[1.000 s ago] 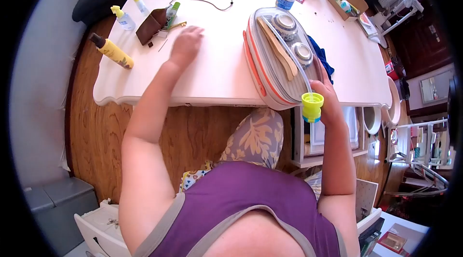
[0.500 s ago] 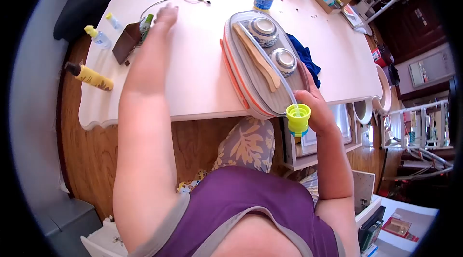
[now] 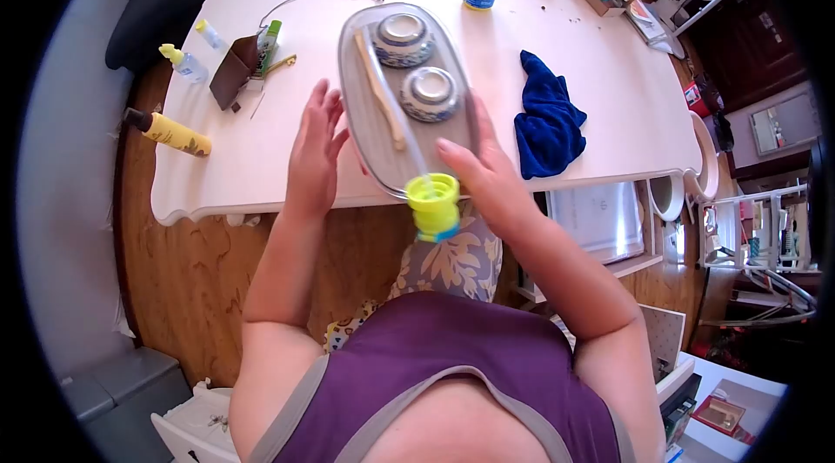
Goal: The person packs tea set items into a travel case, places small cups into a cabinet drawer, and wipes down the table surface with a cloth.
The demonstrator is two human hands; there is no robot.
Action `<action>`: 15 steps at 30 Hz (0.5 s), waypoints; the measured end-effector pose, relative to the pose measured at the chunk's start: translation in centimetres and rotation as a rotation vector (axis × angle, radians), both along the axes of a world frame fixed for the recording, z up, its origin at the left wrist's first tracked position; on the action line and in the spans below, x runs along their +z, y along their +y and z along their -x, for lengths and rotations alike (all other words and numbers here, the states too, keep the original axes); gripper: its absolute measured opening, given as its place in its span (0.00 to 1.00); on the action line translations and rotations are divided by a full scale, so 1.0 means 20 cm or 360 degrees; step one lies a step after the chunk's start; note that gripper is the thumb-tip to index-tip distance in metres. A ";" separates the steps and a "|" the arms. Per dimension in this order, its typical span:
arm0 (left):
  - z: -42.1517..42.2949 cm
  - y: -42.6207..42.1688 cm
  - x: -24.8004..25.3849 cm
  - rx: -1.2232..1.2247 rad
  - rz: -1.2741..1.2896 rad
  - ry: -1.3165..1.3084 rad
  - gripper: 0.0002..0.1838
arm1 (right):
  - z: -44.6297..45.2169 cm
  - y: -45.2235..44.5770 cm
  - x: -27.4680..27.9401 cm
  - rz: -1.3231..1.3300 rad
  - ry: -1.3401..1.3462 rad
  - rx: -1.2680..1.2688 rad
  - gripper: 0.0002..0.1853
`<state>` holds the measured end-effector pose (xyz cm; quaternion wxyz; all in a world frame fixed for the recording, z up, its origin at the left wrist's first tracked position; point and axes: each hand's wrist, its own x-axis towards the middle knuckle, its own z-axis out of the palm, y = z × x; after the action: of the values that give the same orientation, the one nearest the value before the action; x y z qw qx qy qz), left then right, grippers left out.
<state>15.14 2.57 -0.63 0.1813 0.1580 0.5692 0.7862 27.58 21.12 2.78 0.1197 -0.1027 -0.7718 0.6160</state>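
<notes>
Your right fingers (image 3: 459, 160) gripped the container (image 3: 364, 126) at the table's (image 3: 239, 163) near edge. Your left fingers (image 3: 314, 113), parted, hovered just beside it.

top: purple, sleeveless (image 3: 452, 328) | edging: grey (image 3: 465, 370) | legwear: greyish, cream leaf print (image 3: 442, 265)

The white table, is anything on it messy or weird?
Yes: right of the container, the blue cloth lies crumpled, not folded. Beyond it are tiny dark specks, too small to identify.
</notes>
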 end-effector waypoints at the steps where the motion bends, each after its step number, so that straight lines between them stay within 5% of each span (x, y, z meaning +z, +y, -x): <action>1: -0.04 -0.06 0.00 -0.0007 0.0006 0.0007 0.41 | 0.05 -0.04 -0.01 0.0050 -0.0007 -0.0001 0.46; 4: -0.12 -0.11 0.02 0.0114 -0.0098 0.0237 0.40 | 0.25 -0.15 -0.04 0.0059 0.0041 -0.0007 0.48; 6: -0.11 -0.14 0.04 0.0235 0.0227 0.0696 0.41 | 0.39 -0.18 -0.03 0.0071 0.0033 0.0044 0.49; 15: 0.26 -0.25 0.05 0.0611 0.0375 0.0738 0.38 | 0.67 -0.32 -0.12 0.0385 0.0219 0.0302 0.41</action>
<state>9.90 -2.50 0.40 -0.0878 0.2006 0.7018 0.6779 14.26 14.67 0.32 0.1003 -0.0006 -0.6883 0.7184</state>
